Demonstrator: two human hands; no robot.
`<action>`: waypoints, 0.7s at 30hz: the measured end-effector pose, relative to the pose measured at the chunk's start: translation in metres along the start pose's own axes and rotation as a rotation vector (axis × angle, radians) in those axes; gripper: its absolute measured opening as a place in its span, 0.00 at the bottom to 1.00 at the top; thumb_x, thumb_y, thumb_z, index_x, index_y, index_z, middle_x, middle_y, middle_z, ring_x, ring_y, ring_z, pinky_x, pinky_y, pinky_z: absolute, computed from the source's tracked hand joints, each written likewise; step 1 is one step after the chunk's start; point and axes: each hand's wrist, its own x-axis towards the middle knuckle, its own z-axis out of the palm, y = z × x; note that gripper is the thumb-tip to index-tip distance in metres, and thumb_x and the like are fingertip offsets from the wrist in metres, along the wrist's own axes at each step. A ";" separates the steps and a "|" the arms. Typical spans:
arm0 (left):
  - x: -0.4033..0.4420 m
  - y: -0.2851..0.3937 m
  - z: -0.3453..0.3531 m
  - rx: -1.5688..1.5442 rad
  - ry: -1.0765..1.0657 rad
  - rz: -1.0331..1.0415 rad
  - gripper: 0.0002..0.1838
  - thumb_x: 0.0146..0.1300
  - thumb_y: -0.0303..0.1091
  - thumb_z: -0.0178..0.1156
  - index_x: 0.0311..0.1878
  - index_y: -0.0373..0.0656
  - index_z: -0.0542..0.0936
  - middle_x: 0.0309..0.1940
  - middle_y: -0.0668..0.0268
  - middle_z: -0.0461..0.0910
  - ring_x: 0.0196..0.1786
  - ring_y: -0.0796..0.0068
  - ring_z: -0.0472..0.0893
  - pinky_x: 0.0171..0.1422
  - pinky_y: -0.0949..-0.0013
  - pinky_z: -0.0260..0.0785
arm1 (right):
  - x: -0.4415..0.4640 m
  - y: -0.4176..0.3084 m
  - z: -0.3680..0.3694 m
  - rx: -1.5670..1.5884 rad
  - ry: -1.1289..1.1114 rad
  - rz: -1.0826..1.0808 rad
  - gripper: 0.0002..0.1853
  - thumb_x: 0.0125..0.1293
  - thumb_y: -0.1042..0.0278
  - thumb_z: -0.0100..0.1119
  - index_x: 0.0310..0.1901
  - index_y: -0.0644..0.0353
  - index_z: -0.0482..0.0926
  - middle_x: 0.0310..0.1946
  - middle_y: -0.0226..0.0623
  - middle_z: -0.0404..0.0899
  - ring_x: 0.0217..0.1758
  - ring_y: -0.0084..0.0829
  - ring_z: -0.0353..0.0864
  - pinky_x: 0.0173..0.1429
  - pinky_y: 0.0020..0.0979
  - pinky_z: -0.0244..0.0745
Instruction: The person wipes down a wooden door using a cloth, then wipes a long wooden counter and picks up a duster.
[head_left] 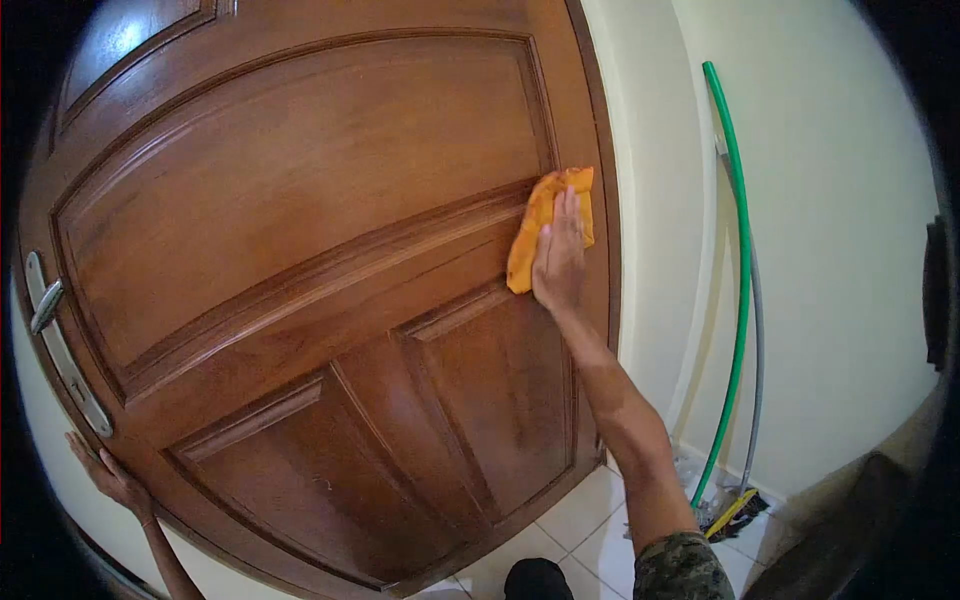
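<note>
My right hand [562, 250] presses an orange cloth [525, 245] flat against the brown wooden door [300, 190], close to its right edge. The cloth lies between the palm and the wood, its folds showing around the fingers. Low on the left, my left hand [112, 480] rests with fingers spread at the door's edge, below the handle plate, and holds nothing. A silver lever handle [47, 306] sits on a long metal plate [72, 375] above that hand.
Right of the door frame, a green pole [742, 250] and a grey pole [757, 370] lean on the cream wall [830, 300]. A yellow-and-black bristled head [738, 515] stands on the white tiled floor [590, 515]. A dark object [935, 295] is at the far right.
</note>
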 end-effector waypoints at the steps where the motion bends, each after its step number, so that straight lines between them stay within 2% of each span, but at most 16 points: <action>1: 0.001 -0.002 0.000 0.014 -0.003 0.014 0.27 0.77 0.40 0.42 0.75 0.40 0.59 0.76 0.56 0.57 0.78 0.56 0.54 0.80 0.56 0.43 | -0.009 -0.004 -0.003 0.210 -0.051 -0.018 0.31 0.76 0.60 0.39 0.74 0.66 0.51 0.76 0.52 0.51 0.80 0.47 0.48 0.80 0.45 0.45; 2: 0.001 -0.001 0.000 0.026 -0.006 0.025 0.27 0.77 0.40 0.42 0.75 0.40 0.59 0.76 0.56 0.58 0.78 0.56 0.55 0.80 0.56 0.43 | -0.012 -0.005 -0.005 0.417 -0.102 -0.039 0.32 0.76 0.57 0.39 0.75 0.65 0.50 0.76 0.51 0.49 0.80 0.46 0.46 0.81 0.43 0.41; 3: 0.000 0.000 0.001 0.022 -0.006 0.024 0.27 0.77 0.40 0.42 0.75 0.40 0.59 0.76 0.56 0.58 0.78 0.56 0.55 0.80 0.56 0.43 | -0.016 0.003 0.001 0.247 -0.064 -0.276 0.29 0.76 0.65 0.36 0.75 0.65 0.50 0.77 0.50 0.46 0.80 0.46 0.47 0.81 0.46 0.42; 4: 0.001 0.003 0.000 -0.004 -0.003 0.015 0.27 0.77 0.40 0.42 0.75 0.40 0.60 0.75 0.57 0.58 0.78 0.57 0.55 0.80 0.56 0.43 | -0.013 0.006 -0.001 0.242 -0.068 -0.271 0.29 0.76 0.65 0.36 0.75 0.65 0.50 0.77 0.50 0.46 0.80 0.46 0.47 0.81 0.46 0.42; 6: -0.001 0.003 0.000 -0.030 -0.009 0.008 0.27 0.77 0.40 0.43 0.75 0.40 0.60 0.75 0.57 0.59 0.78 0.57 0.55 0.80 0.57 0.43 | 0.006 0.019 -0.007 0.067 -0.083 -0.108 0.29 0.75 0.67 0.38 0.75 0.66 0.50 0.76 0.52 0.48 0.80 0.46 0.48 0.80 0.46 0.45; 8: -0.002 -0.005 0.001 -0.003 -0.021 0.017 0.27 0.77 0.39 0.42 0.74 0.39 0.60 0.75 0.56 0.59 0.78 0.57 0.55 0.81 0.57 0.43 | 0.000 0.043 0.001 0.000 -0.020 -0.053 0.30 0.74 0.69 0.39 0.75 0.66 0.50 0.76 0.52 0.48 0.80 0.46 0.49 0.80 0.43 0.47; 10: -0.001 -0.003 0.000 -0.002 -0.021 -0.003 0.27 0.77 0.40 0.42 0.74 0.39 0.60 0.75 0.56 0.59 0.78 0.57 0.55 0.80 0.57 0.43 | -0.011 0.058 0.002 0.129 0.036 0.135 0.25 0.74 0.71 0.38 0.71 0.66 0.58 0.73 0.53 0.57 0.77 0.48 0.56 0.78 0.41 0.52; 11: 0.000 -0.001 0.001 -0.006 -0.019 -0.029 0.27 0.77 0.40 0.42 0.74 0.39 0.60 0.75 0.56 0.58 0.78 0.57 0.55 0.80 0.57 0.43 | -0.012 0.037 -0.035 0.209 -0.175 0.299 0.21 0.71 0.75 0.42 0.64 0.67 0.67 0.62 0.52 0.70 0.68 0.49 0.66 0.72 0.38 0.61; 12: 0.000 -0.001 0.001 -0.008 -0.018 -0.031 0.27 0.77 0.40 0.42 0.74 0.39 0.60 0.75 0.56 0.58 0.78 0.57 0.55 0.80 0.57 0.43 | -0.023 0.050 -0.037 0.207 -0.174 0.298 0.21 0.71 0.75 0.42 0.64 0.67 0.67 0.62 0.52 0.70 0.68 0.49 0.66 0.72 0.38 0.61; 14: -0.001 -0.002 0.001 -0.022 -0.006 0.002 0.26 0.77 0.39 0.42 0.74 0.39 0.61 0.75 0.56 0.58 0.78 0.57 0.55 0.80 0.58 0.43 | -0.047 0.096 -0.028 0.606 0.058 0.516 0.20 0.71 0.73 0.48 0.63 0.68 0.68 0.57 0.53 0.74 0.60 0.46 0.74 0.68 0.41 0.66; 15: -0.001 -0.003 0.000 -0.021 -0.009 0.001 0.26 0.77 0.39 0.42 0.74 0.39 0.61 0.75 0.56 0.58 0.78 0.57 0.55 0.80 0.58 0.43 | -0.057 0.115 -0.031 0.605 0.054 0.517 0.20 0.71 0.73 0.48 0.63 0.68 0.68 0.57 0.53 0.74 0.60 0.46 0.74 0.68 0.41 0.66; 17: -0.001 -0.004 0.001 -0.013 -0.021 0.012 0.27 0.77 0.39 0.43 0.74 0.39 0.60 0.75 0.56 0.58 0.78 0.57 0.56 0.80 0.58 0.44 | -0.075 0.146 -0.033 -0.114 0.357 0.289 0.18 0.62 0.81 0.49 0.54 0.63 0.76 0.50 0.45 0.78 0.59 0.41 0.73 0.63 0.34 0.69; 18: -0.001 -0.003 0.001 -0.013 -0.019 0.011 0.27 0.77 0.39 0.43 0.74 0.39 0.60 0.75 0.56 0.58 0.78 0.57 0.56 0.80 0.58 0.44 | -0.081 0.158 -0.019 -0.113 0.359 0.287 0.18 0.62 0.81 0.49 0.54 0.63 0.76 0.50 0.45 0.78 0.59 0.41 0.73 0.63 0.34 0.69; 20: 0.001 0.001 0.001 -0.017 -0.006 -0.015 0.27 0.77 0.39 0.43 0.74 0.39 0.60 0.75 0.55 0.58 0.78 0.57 0.56 0.80 0.58 0.44 | -0.084 0.163 -0.001 0.131 0.253 0.450 0.17 0.60 0.81 0.50 0.50 0.61 0.79 0.51 0.43 0.78 0.58 0.39 0.74 0.62 0.36 0.70; 21: 0.001 0.000 0.001 -0.019 -0.005 -0.012 0.27 0.77 0.39 0.43 0.74 0.39 0.60 0.75 0.55 0.58 0.78 0.57 0.56 0.80 0.58 0.44 | -0.084 0.149 0.010 0.220 0.341 0.662 0.15 0.61 0.80 0.49 0.48 0.60 0.81 0.52 0.42 0.77 0.58 0.40 0.74 0.62 0.37 0.70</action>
